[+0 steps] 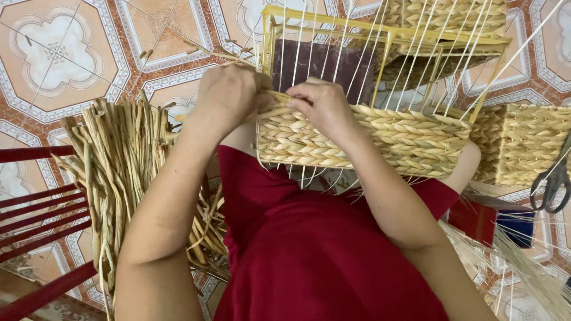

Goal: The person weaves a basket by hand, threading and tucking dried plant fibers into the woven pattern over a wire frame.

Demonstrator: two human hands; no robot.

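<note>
Patterned tile floor (65, 53) underneath, orange and white. Lying right on it: big bundle of dried straw strands (119, 172) at left, finished woven baskets (520, 142) at right, scissors (553, 178) nearby.

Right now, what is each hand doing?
Left hand: closed on a pale twisted straw strand.
Right hand: gripping the half-woven straw basket rim.

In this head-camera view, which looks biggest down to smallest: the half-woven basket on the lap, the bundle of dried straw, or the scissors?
1. Half-woven basket, though it sits nearer the camera.
2. Bundle of dried straw, close behind, so this order is unsure.
3. Scissors, clearly smallest and partly cut off.
</note>
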